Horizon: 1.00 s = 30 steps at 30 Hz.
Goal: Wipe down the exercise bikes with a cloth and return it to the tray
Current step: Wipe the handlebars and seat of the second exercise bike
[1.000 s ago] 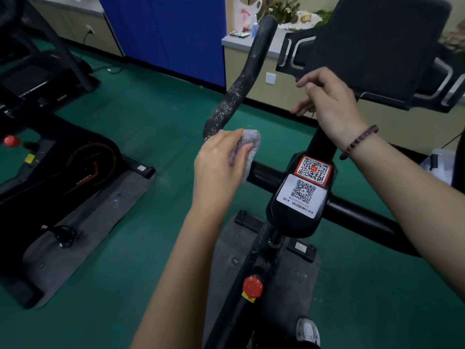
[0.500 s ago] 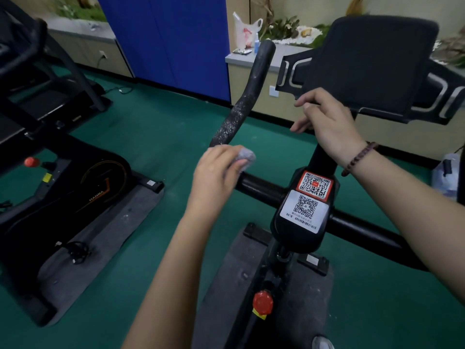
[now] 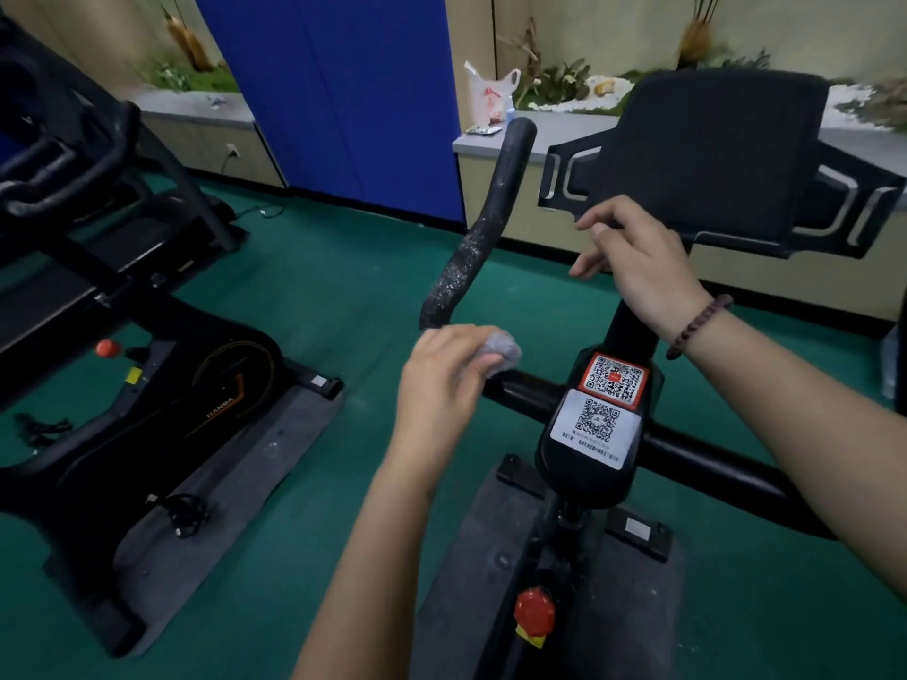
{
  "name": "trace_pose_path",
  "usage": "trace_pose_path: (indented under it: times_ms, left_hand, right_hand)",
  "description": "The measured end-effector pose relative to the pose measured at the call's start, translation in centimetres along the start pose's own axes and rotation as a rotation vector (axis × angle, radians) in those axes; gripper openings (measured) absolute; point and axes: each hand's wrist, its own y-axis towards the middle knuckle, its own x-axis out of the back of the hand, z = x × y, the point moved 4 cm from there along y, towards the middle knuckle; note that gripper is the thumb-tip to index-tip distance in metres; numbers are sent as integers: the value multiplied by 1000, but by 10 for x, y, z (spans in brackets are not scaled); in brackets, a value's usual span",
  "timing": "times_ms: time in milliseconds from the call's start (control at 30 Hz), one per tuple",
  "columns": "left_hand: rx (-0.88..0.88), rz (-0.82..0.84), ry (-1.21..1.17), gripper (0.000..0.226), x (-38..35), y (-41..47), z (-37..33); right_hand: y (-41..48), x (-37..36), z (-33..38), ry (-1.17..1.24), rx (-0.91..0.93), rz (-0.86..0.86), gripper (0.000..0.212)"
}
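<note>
1. The cloth (image 3: 501, 352) is bunched into a grey wad. It is pressed against the exercise bike's handlebar at the left end of the crossbar (image 3: 527, 392), where the bar bends up into the left horn (image 3: 483, 233).
2. The left grip (image 3: 444, 385) is clenched round the cloth, and only the wad's right side shows past the fingers.
3. The right grip (image 3: 638, 267) sits on top of the stem under the black console (image 3: 711, 154), fingers curled. I cannot tell whether it clasps the stem or only rests there.
4. Risks, as I judge them:
   - So small a wad may slip off the round bar, leaving bare fingers rubbing.
   - The pale flecks on the horn's lower part may smear rather than lift.
   - A pass to the right may catch an edge of the QR label (image 3: 596, 427).
5. The wad has no clear long axis. The horn's long axis runs from the bend up and away from the person, leaning slightly right, to its rounded tip.
6. The tray is not in view. A second bike (image 3: 162, 400) stands well apart on the left.
</note>
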Motion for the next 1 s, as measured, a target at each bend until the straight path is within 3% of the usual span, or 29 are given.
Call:
trace_pose_path:
  times_ms: [133, 300, 433, 600, 767, 900, 1000]
  left_hand:
    - [-41, 44, 2, 24, -28, -8, -29]
    - [-99, 54, 4, 23, -16, -1, -11]
    - [-40, -34, 92, 24, 7, 20, 27]
    - [-24, -11, 174, 28, 7, 47, 46]
    - [72, -32, 371, 17, 13, 55, 45]
    - [57, -43, 238, 33, 13, 28, 32]
    - [93, -43, 186, 27, 22, 3, 25]
  right_hand:
    - [1, -3, 0, -7, 17, 22, 17]
    - [-1, -5, 1, 2, 36, 50, 15]
    - [-2, -4, 2, 1, 28, 54, 16]
    - [3, -3, 5, 15, 32, 27, 16]
    - [1, -3, 4, -8, 31, 29, 15]
    - [0, -2, 1, -16, 14, 27, 15]
    - [-1, -2, 3, -9, 21, 37, 15]
